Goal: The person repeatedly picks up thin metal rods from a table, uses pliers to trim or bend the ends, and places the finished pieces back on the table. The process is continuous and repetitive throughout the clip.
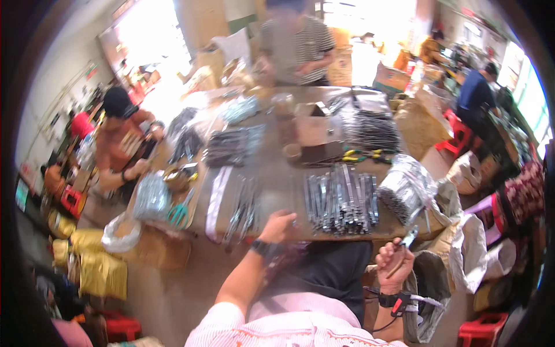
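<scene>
My right hand (395, 263) is closed round a pair of pliers (409, 237), held off the table's front edge with the jaws pointing up. At the front edge of the table (277, 173), my left hand (278, 226) has its fingers curled together; blur hides what is between them. A dense row of dark metal strips (341, 202) lies to the right of that hand. To its left is a looser, smaller group of similar strips (244, 205). More strips in a plastic wrap (404, 188) sit at the table's right corner.
Yellow-handled pliers (352, 155) lie beyond the row, before an open cardboard box (315, 124). Teal scissors (181, 213) are at the left edge. People stand at the far side (298, 49) and left (124, 139). Sacks (465, 248) crowd the right; a red stool (483, 331) is behind.
</scene>
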Available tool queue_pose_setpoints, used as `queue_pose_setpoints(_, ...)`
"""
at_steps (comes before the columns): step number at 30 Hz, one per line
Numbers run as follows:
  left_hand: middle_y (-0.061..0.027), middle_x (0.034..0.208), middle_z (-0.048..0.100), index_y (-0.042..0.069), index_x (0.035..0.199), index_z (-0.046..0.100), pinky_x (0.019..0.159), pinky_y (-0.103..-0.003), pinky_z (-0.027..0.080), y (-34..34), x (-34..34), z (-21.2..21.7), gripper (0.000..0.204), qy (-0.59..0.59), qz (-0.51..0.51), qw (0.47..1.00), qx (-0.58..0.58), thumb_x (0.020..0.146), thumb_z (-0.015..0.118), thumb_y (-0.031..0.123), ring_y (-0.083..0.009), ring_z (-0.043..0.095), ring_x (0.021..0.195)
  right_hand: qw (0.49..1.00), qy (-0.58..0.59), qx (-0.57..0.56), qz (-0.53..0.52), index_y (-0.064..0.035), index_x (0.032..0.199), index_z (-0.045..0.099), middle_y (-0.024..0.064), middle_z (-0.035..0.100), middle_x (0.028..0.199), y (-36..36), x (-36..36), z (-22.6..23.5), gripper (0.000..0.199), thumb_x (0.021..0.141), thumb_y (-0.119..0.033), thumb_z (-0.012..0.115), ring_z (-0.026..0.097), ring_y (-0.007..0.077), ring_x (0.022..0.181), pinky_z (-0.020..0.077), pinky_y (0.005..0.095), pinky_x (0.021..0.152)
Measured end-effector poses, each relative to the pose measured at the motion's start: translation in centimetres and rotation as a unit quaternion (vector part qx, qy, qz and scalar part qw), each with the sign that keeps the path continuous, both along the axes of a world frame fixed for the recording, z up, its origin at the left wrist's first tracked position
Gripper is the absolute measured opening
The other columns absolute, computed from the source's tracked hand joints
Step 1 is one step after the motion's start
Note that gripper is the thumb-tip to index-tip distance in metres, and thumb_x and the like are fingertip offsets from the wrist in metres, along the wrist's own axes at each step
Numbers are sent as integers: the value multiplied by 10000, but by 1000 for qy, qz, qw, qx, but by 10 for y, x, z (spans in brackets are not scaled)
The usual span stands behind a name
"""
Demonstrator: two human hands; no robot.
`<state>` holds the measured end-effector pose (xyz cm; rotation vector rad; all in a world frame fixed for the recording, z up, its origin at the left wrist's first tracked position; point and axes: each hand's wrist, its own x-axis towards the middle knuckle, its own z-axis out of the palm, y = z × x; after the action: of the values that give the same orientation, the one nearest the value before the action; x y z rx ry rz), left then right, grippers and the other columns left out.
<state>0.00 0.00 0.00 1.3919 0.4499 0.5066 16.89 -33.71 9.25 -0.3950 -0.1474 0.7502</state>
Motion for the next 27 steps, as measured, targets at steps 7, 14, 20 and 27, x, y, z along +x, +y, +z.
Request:
queue_pose_setpoints(7, -122, 970, 589, -36, 1093, 557, 685, -357, 574, -16, -2, 36, 279, 75, 73, 955, -278, 885, 638, 131, -243, 643, 813, 1000, 5, -6, 23, -53, 1087, 533, 57, 454, 740, 7, -3, 2, 311, 904, -302, 500, 399, 145, 613, 344, 269, 477)
queue_pose_setpoints(14, -96, 951, 574, -20, 1075, 551, 684, -326, 582, -14, 1, 40, 253, 92, 76, 949, -292, 886, 631, 127, -238, 654, 811, 999, 20, -17, 28, -41, 1082, 538, 65, 447, 731, 16, -4, -1, 293, 916, -268, 456, 387, 146, 590, 338, 272, 475)
queue_pose_setpoints(20, -86, 913, 583, 5, 1010, 564, 699, -312, 579, -11, -3, 35, 179, 66, 53, 949, -305, 866, 645, 74, -231, 660, 797, 999, 25, -10, 41, -33, 1100, 538, 69, 444, 732, 17, -4, -3, 305, 918, -263, 455, 383, 149, 594, 338, 269, 480)
queue_pose_setpoints(27, -84, 895, 598, -6, 990, 567, 696, -295, 579, -14, -4, 38, 143, 28, 46, 947, -316, 866, 629, 26, -240, 664, 803, 998, 28, 0, 50, -30, 1103, 535, 69, 439, 737, 17, -3, -7, 309, 909, -261, 472, 379, 148, 598, 335, 271, 483)
